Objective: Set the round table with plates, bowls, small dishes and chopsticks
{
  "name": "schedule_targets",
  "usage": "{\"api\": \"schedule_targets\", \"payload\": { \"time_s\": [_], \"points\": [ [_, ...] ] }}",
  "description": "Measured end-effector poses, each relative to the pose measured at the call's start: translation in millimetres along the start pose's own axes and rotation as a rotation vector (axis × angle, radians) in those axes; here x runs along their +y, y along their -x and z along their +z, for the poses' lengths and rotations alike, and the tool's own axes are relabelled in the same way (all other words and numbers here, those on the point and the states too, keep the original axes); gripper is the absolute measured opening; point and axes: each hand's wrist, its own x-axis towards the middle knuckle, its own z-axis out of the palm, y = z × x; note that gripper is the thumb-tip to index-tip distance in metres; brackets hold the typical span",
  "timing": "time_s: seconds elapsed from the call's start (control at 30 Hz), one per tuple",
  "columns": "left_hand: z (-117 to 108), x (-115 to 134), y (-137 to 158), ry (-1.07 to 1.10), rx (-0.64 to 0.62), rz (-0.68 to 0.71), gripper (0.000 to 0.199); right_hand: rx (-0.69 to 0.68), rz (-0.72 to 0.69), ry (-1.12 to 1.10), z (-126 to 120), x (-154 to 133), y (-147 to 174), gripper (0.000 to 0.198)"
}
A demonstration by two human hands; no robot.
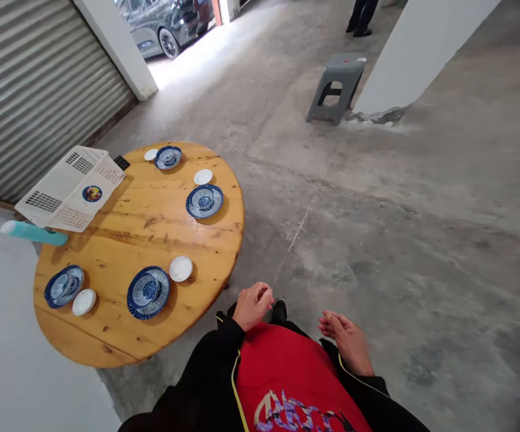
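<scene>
My left hand point(253, 306) hangs in front of my red shirt, beside the table's near right edge. Its fingers are loosely bent, with a gap at the thumb and nothing seen in them. On the other side, my right hand point(349, 343) is held over the floor, empty, fingers mostly stretched. Nearest to my left hand on the round wooden table point(152, 225) are a white bowl point(181, 269) and a blue-patterned plate point(136, 306) with a clear-looking bowl point(149, 289) on it.
Farther along the table are more place settings, including a blue-rimmed plate point(217, 207) and a small white dish point(203, 176). A white plastic basket point(73, 186) and a turquoise bottle point(35, 233) stand at the far left. A grey stool point(341, 72) is near a pillar point(415, 57); a person's legs point(362, 15) show beyond.
</scene>
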Motion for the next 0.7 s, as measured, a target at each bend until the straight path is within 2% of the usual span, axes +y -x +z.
{"api": "schedule_targets", "payload": {
  "time_s": [0.1,0.3,0.4,0.5,0.6,0.7],
  "points": [
    [15.1,15.1,-23.2,-0.042,-0.013,0.006,0.021,-0.023,-0.023,-0.010,-4.1,-26.2,-25.3,0.047],
    [32.8,32.0,-90.3,-0.034,0.033,-0.043,0.022,-0.131,-0.097,0.038,20.9,-81.2,-75.2,0.049],
    [44.4,47.3,-143.1,-0.011,0.020,-0.036,0.020,-0.168,-0.130,0.113,28.3,-103.7,-107.8,0.048],
    [51.1,69.3,-206.3,0.015,-0.005,-0.029,0.018,-0.145,-0.135,0.188,27.0,-133.0,-152.5,0.047],
    [45.3,97.5,-271.5,0.007,-0.012,-0.028,0.017,-0.057,-0.129,0.189,22.1,-175.6,-204.1,0.044],
    [30.7,127.5,-327.1,-0.020,-0.001,-0.026,0.018,-0.013,-0.183,0.194,17.8,-221.8,-252.7,0.039]
  ]
}}
